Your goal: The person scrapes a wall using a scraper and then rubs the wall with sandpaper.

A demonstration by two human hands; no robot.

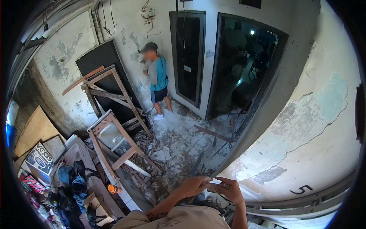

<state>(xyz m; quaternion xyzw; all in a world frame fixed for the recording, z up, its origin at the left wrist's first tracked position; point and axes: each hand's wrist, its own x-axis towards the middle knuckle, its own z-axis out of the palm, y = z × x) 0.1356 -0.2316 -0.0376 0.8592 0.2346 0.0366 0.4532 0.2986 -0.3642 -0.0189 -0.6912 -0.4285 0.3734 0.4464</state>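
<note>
My left hand (195, 186) and my right hand (231, 192) come together low in the view, just in front of my light shirt. Between them is a small flat thing (214, 187), dull and brownish, too small and covered by fingers to name. My right hand is closed around its right side, thumb across it. The left fingers are bent together at its left edge, their tips partly hidden. Under both hands lies the rubble-strewn floor.
Another person (157, 76) in a blue and grey top stands by the far wall. Wooden frames (129, 150) lean at the left, near an orange container (113, 189) and piled clothes (76, 179). A dark doorway (244, 68) opens ahead; a cracked wall (301, 133) rises right.
</note>
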